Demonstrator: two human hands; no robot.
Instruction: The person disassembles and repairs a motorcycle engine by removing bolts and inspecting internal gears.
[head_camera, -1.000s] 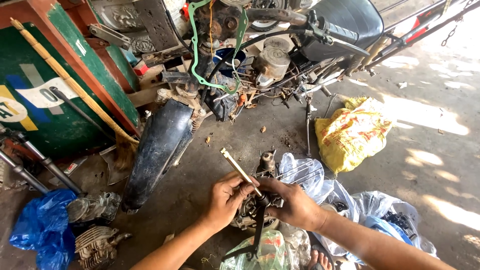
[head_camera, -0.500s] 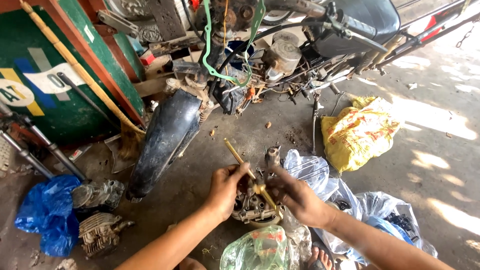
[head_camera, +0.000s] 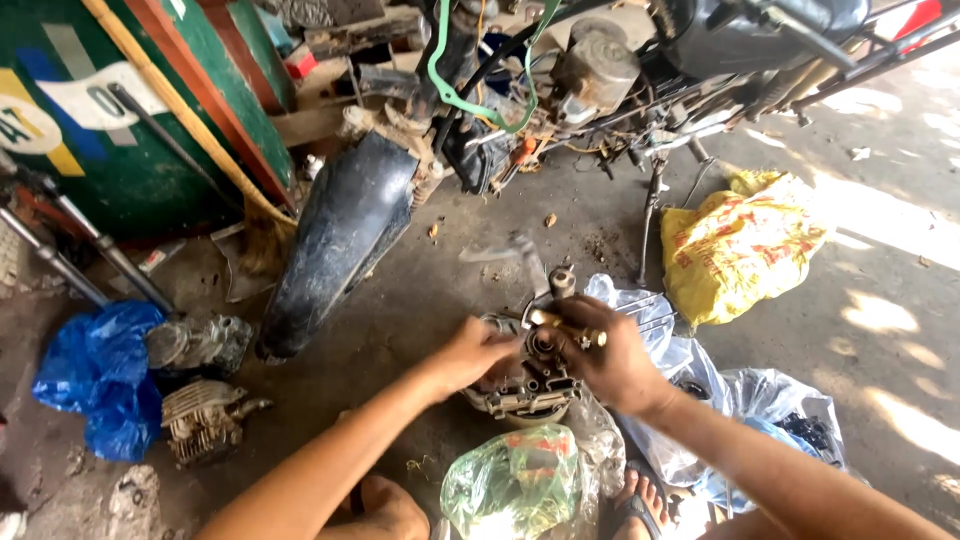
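Two bare hands meet low in the head view over an engine casing (head_camera: 525, 385) that sits on the concrete floor (head_camera: 880, 400), with everything larger ranged behind it. Biggest is the stripped motorcycle (head_camera: 600, 70) across the top, its black fender (head_camera: 340, 240) slanting down toward the left; beside that stands a green painted board (head_camera: 110, 130) with a long wooden stick (head_camera: 190, 130) leaning on it. To the right lies a yellow plastic bag (head_camera: 735, 245), to the left a blue bag (head_camera: 95, 375) and a finned engine cylinder (head_camera: 205, 420), and nearest the camera a green-tinted clear bag (head_camera: 510, 480). The right hand (head_camera: 615, 365) is curled shut around a short brass-coloured tool (head_camera: 565, 332), whose long axis runs roughly sideways, tip pointing left across the casing's top. The left hand (head_camera: 475, 350) presses its bent fingers against the casing's left edge; whether it pinches anything I cannot tell. Both hands touch the casing, the right lying over its upper right part.
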